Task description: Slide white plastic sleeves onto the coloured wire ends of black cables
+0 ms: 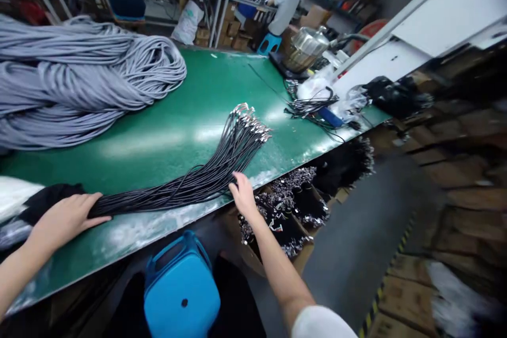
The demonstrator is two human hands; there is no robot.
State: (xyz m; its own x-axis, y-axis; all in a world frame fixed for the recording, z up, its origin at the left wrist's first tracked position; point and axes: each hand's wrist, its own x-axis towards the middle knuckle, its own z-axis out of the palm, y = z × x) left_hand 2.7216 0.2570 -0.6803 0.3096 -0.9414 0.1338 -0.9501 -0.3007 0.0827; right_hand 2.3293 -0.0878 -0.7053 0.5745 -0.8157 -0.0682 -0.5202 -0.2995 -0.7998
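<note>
A long bundle of black cables [198, 179] with metal connectors at its far end lies slantwise on the green table [190, 95]. My left hand [67, 216] rests flat on the bundle's near end, fingers stretched out, beside a black cloth [47, 195]. My right hand [242, 193] touches the bundle's middle at the table's front edge, fingers curled against the cables.
A big heap of grey cable coils [79, 74] fills the table's left back. More black cables and plastic bags [320, 100] lie at the right. Boxes of connector cables [293, 206] stand under the edge. A blue stool [180, 285] is below me. A person [283, 5] works far behind.
</note>
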